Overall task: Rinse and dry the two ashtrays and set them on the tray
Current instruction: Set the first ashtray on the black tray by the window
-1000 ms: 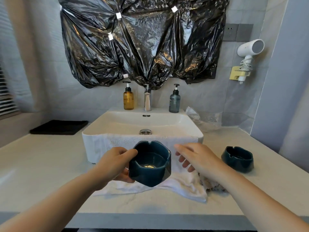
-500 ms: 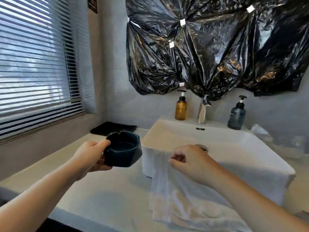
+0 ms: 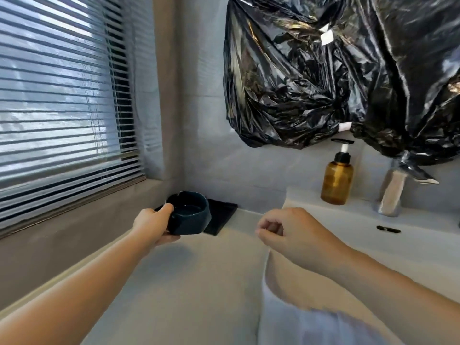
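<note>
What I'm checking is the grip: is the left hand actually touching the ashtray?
Touching. The head view shows the left hand gripping the ashtray, with the thumb over its rim and the fingers curled under its base.

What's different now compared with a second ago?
The left hand has carried the blue ashtray from in front of the sink leftward, up to the black tray, not yet set down. The right hand has curled over the towel; whether it pinches it is unclear. Unchanged: the left hand's grip, the towel draped over the sink.
</note>
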Demonstrator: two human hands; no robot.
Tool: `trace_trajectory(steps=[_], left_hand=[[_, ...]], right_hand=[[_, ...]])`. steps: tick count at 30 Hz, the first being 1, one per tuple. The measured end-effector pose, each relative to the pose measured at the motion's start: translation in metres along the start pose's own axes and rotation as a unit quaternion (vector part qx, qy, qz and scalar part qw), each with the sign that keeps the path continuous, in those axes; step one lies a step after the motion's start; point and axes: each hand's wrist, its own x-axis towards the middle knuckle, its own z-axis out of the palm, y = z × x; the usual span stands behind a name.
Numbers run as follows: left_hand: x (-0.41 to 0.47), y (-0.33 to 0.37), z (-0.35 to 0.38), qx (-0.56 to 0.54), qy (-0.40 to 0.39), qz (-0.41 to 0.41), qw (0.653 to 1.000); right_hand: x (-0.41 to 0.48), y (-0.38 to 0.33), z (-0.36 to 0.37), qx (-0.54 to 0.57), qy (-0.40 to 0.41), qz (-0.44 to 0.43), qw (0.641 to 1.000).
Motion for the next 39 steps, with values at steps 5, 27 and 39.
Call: trace_trajectory(steps=[5,27,39], left_hand=[[0.077,-0.004,0.021,-0.013,0.018,-0.014,1.000],[0.201,-0.021,0.066,0.007,0.056,-0.039,0.998],[0.199,-0.027,0.067,0.405,0.132,0.157,0.891]], right_hand=[[0.052,0.016,0.021,-0.033,-0.028,-0.026,0.999],[0.117,0.060,0.086,-0.059,-0.065,-0.029,0.996],[0.115,0.060,0.087,-0.049,-0.066,-0.011,0.997]])
